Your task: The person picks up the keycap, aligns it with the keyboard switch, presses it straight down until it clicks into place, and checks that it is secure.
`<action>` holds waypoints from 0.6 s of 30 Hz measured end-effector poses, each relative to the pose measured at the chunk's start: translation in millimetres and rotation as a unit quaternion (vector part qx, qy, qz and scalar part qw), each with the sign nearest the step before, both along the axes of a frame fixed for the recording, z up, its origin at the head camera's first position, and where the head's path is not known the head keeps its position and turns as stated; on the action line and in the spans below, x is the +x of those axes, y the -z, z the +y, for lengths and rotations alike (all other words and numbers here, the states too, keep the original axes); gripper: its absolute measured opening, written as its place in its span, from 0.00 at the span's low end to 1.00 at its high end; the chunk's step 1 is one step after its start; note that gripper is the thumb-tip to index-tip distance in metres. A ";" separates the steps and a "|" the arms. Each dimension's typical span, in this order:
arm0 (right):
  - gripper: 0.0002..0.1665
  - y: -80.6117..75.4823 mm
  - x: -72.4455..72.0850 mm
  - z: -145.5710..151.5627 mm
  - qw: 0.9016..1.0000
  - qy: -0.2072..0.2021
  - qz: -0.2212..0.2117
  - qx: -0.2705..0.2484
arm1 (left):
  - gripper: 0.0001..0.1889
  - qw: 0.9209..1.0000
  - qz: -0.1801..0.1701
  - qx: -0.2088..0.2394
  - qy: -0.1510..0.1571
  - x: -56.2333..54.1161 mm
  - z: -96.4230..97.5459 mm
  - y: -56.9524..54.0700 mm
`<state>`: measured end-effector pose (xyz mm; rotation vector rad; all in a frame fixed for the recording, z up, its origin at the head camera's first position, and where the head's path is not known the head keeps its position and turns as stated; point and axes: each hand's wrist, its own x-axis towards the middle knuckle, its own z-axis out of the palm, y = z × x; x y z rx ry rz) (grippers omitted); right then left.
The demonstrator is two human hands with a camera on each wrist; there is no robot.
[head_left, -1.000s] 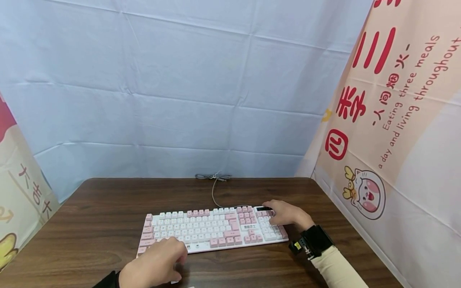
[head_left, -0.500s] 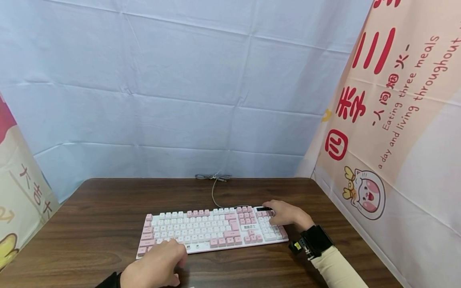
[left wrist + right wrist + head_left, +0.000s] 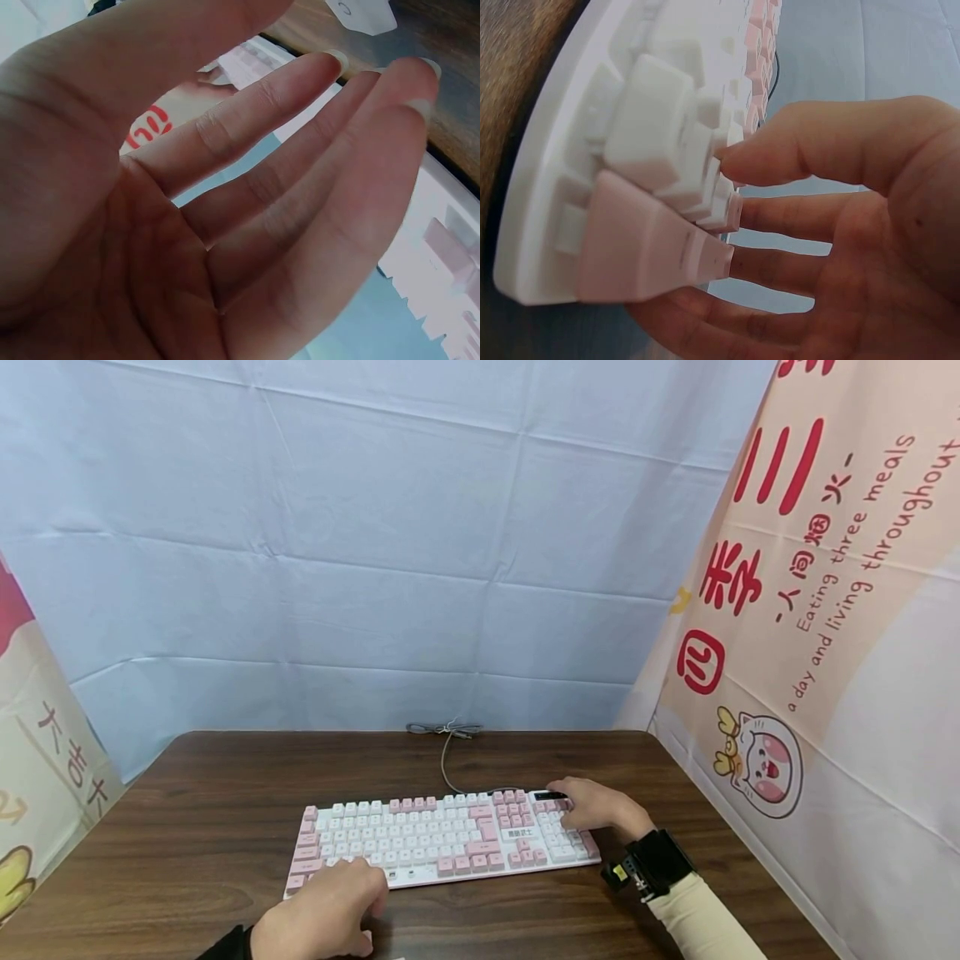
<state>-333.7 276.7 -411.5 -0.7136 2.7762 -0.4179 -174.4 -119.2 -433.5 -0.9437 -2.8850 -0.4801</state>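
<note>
A pink and white keyboard lies on the dark wooden table. My left hand is at its front left edge and hides part of the bottom key rows. In the left wrist view the fingers are loosely bent, with nothing held between them and the thumb. My right hand holds the keyboard's right end. The right wrist view shows its thumb on the white keypad keys, while other fingers reach along the far and right sides; some fingertips are hidden behind keys.
A small white piece with a dark mark lies on the table near the left fingertips. The grey cable runs from the keyboard to a tied bundle at the back edge. Cloth curtains surround the table.
My left hand has shifted very slightly, and a white sliver that showed below its thumb a second ago is out of sight. The right hand and keyboard have not moved.
</note>
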 end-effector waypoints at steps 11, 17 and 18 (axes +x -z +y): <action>0.40 -1.0 0.4 -0.7 1.000 0.001 0.000 -0.001 | 0.18 1.000 0.001 -0.005 0.001 -2.4 1.6 2.7; 0.39 -0.7 0.9 -2.4 1.000 0.011 0.002 0.003 | 0.20 1.000 0.023 0.001 0.012 -7.6 -0.7 12.1; 0.39 -0.6 0.9 -2.6 1.000 0.011 0.003 0.004 | 0.20 1.000 0.021 0.002 0.014 -9.7 -1.5 15.8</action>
